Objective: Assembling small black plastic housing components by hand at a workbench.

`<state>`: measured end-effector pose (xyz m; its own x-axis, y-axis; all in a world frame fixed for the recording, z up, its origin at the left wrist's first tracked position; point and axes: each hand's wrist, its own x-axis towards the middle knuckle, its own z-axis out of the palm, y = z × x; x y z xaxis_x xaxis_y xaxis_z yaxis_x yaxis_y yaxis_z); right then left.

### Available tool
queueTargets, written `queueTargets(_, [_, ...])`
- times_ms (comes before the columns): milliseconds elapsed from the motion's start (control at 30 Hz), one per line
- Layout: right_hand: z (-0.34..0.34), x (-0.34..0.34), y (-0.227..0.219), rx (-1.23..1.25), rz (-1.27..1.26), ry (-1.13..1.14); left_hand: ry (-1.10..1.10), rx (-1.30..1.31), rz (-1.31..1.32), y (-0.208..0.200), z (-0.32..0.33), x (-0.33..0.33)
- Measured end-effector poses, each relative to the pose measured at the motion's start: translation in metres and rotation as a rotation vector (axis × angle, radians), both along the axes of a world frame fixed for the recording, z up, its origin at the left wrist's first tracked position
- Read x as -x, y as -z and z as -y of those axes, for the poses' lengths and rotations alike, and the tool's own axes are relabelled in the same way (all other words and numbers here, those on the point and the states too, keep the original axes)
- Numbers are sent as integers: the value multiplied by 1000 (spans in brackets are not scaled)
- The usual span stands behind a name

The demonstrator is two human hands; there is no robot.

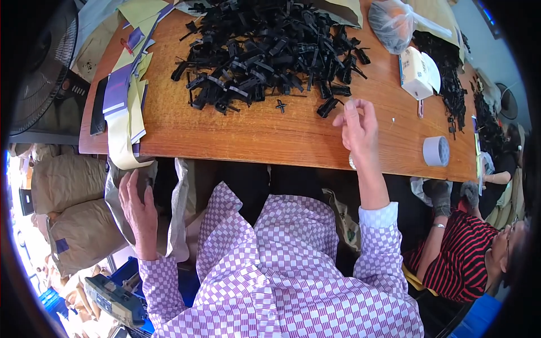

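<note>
A large heap of black plastic clip-like parts covers the far middle of the wooden table. My right hand is raised over the front of the table, its fingers loosely bent and thumb apart, with nothing visible in them. Just left of its fingertips lies one black part at the heap's edge. My left hand is below the table's front edge, over the mouth of an open sack. Its fingers are stretched out and the thumb stands apart. A small dark shape shows beside that thumb, too unclear to name.
Yellow and purple paper strips hang over the table's left edge. At right are a white box, a tape roll and a plastic bag. A person in a striped shirt works there. Brown sacks and a fan stand left.
</note>
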<state>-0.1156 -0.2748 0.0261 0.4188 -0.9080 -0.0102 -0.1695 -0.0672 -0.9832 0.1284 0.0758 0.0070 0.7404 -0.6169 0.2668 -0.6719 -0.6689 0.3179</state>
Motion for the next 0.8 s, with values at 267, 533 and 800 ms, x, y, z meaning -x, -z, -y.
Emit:
queueTargets(267, [-15,7,1,-477,336,-44,238,435,-970,-22,71,64])
queueTargets(533, [-106,0,-2,-518,363,-273,411,773,-1922,-30,137,101])
queueTargets(800, [-153,1,21,-385,385,-439,377,1055,-1968,-14,113,115])
